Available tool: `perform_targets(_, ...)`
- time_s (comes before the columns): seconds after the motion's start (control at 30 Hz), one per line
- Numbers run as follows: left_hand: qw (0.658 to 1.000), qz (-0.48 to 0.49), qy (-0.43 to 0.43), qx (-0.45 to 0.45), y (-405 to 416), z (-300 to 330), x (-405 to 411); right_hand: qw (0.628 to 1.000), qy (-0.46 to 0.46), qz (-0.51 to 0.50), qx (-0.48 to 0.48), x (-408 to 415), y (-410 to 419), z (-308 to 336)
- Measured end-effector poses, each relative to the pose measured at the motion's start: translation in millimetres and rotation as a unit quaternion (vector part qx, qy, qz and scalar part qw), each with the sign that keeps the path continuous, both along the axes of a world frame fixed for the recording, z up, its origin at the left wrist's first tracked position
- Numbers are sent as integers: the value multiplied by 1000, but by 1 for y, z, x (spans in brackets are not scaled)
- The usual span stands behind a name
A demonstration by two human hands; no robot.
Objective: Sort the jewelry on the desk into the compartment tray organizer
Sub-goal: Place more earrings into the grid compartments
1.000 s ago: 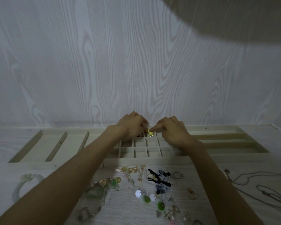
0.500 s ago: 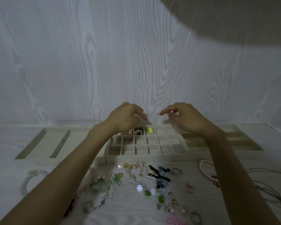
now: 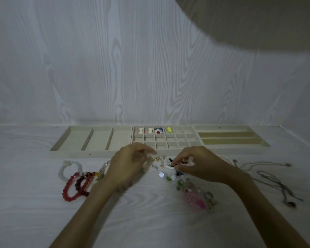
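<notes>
Dozens of small pieces lie in the loose jewelry pile [image 3: 170, 173] on the desk [image 3: 34, 203], just in front of the compartment tray organizer [image 3: 161, 140], and my hands are down among them. My right hand [image 3: 200, 164] has its fingertips drawn narrow over a small dark-and-white piece [image 3: 174, 165] at the pile's far edge; whether I have it pinched or am only touching it, I cannot tell. My left hand [image 3: 131, 162] is blurred, fingers loosely curled above the gold-toned bits, holding nothing that I can make out. I judge these pieces light, hard and slick, with thin posts and hooks that could bend or snag on a neighbour, so each wants a fingertip pinch on its solid body, lifted straight up. Four charms sit in the tray's far row, among them a yellow charm [image 3: 169, 129]. Red bead bracelets [image 3: 75, 185] lie left of the pile, thin cord necklaces [image 3: 268, 173] right; both are limp and tangle-prone.
</notes>
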State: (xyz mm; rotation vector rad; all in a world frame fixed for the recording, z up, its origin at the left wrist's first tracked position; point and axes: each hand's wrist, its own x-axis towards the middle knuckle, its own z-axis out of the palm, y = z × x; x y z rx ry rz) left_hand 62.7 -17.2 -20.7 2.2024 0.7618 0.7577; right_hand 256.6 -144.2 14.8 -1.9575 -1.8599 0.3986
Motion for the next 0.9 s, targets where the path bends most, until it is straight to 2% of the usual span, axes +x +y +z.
perform_targets(0.2, 999, -16, -30, 6, -4, -11, -10, 997, -71, -18, -13, -16, 1, -14)
perform_targets(0.4, 996, -60, -36, -52, -10, -10, -13, 995, -85, -42, -13, -23, 6, -19)
perform_targets(0.5, 991, -88, -45, -92, -15, -6, -13, 995, 54, -80, 12, -27, 8, -14)
perform_targets(0.6, 986, -100, -61, -116, -17, -4, -11, 967, 229, -114, -18, -32, 11, -6)
perform_targets(0.7, 979, -103, -95, -146, -17, -2, -11, 947, 289, -119, -77, -37, 15, -3)
perform_targets(0.9, 973, -78, -176, -129, -15, 2, -14, 897, 423, -105, -72, -50, 26, -4)
